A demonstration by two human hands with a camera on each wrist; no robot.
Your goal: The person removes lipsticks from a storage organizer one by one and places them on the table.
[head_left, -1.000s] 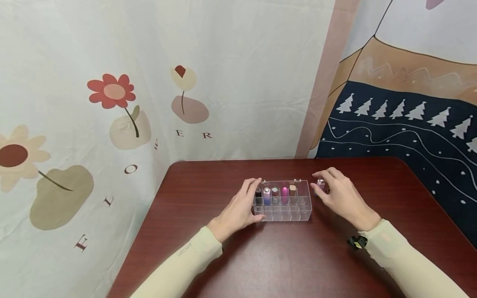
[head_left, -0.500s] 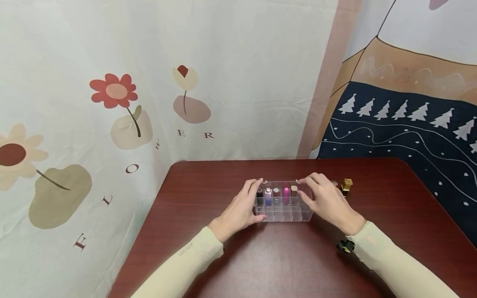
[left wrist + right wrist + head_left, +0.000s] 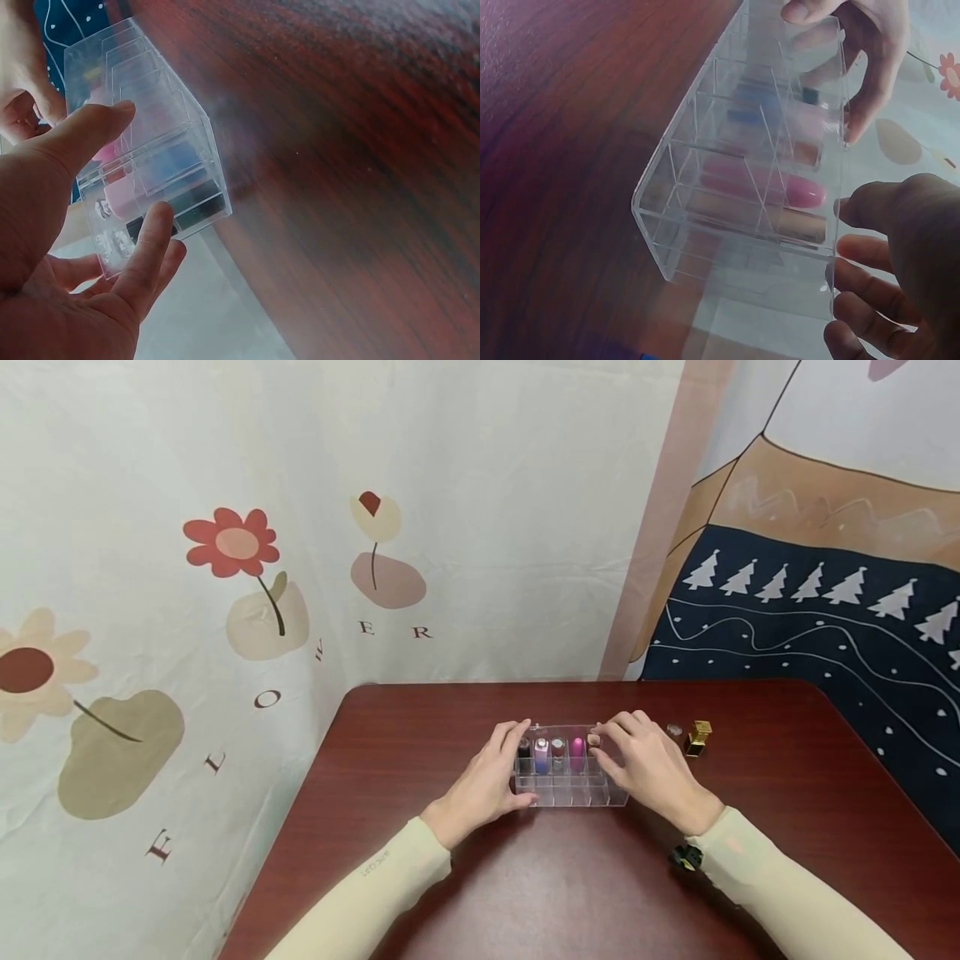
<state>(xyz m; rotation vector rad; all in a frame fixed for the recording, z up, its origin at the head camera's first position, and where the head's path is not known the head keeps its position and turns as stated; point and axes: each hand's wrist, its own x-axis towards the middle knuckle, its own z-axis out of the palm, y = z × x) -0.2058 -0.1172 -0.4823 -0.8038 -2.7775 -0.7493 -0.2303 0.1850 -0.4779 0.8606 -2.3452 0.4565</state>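
A clear plastic lipstick organizer (image 3: 570, 789) with rows of compartments stands on the table. My left hand (image 3: 483, 781) grips its left end, thumb in front and fingers behind. Upright in its back row are a black tube (image 3: 524, 750), a pink-and-blue lipstick (image 3: 542, 756), a clear-capped tube (image 3: 558, 753), a bright pink lipstick (image 3: 806, 192) and a tan-gold lipstick (image 3: 802, 225). My right hand (image 3: 648, 764) is over the organizer's right end. Its thumb and index fingertips are spread beside the top of the tan-gold lipstick, which sits in its compartment.
A gold-and-black lipstick (image 3: 697, 738) stands on the dark red table (image 3: 420, 727) right of the organizer. Beside it is a small round-topped tube (image 3: 674, 731), partly hidden by my right hand. A printed cloth (image 3: 487, 527) hangs behind the table.
My right hand has moved left from a small tube beside the organizer to the tan-gold lipstick, uncovering the gold-and-black lipstick. My left hand keeps its hold on the organizer.
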